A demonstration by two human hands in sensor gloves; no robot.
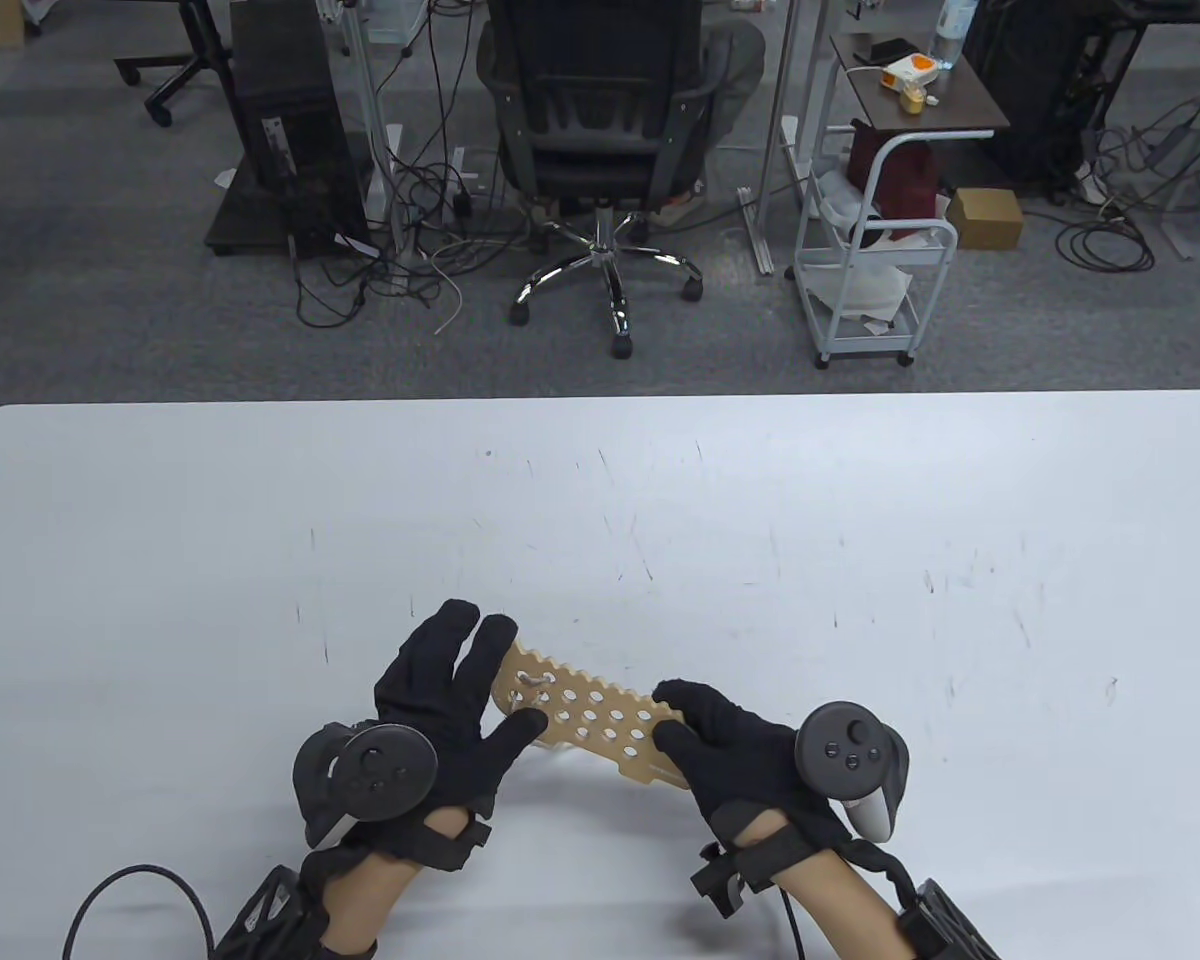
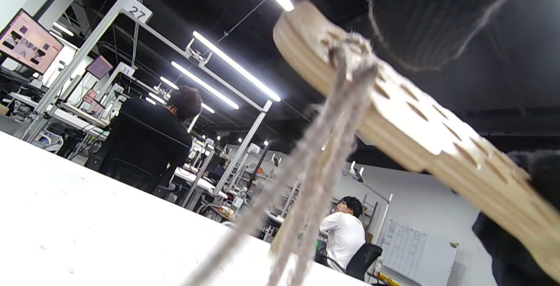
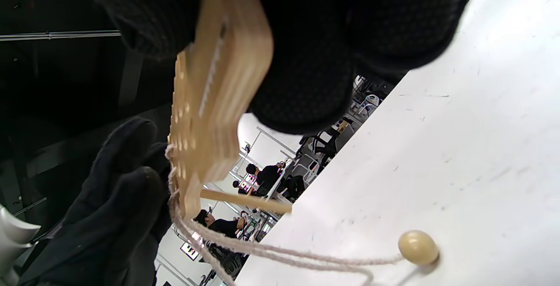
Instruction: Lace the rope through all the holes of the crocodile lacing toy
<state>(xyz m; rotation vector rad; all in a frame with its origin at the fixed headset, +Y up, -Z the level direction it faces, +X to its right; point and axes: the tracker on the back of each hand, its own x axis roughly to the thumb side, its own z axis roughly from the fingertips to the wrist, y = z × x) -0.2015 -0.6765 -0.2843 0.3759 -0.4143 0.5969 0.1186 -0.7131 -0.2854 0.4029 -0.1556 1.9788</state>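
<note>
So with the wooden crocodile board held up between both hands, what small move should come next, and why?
Probably the left hand should reach under for the wooden needle stick and feed it up the next hole. The pale rope already hangs from a hole near the left end of the flat wooden crocodile board, most holes look unthreaded, and the right hand grips the other end.

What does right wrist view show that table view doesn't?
Only right wrist: a wooden bead on the table at the rope's end, a wooden needle stick, rope hanging under the board.
Only table view: the hole rows from above, both trackers, the left hand with straight fingers.
Both: the crocodile board held off the table, right hand gripping its end.
</note>
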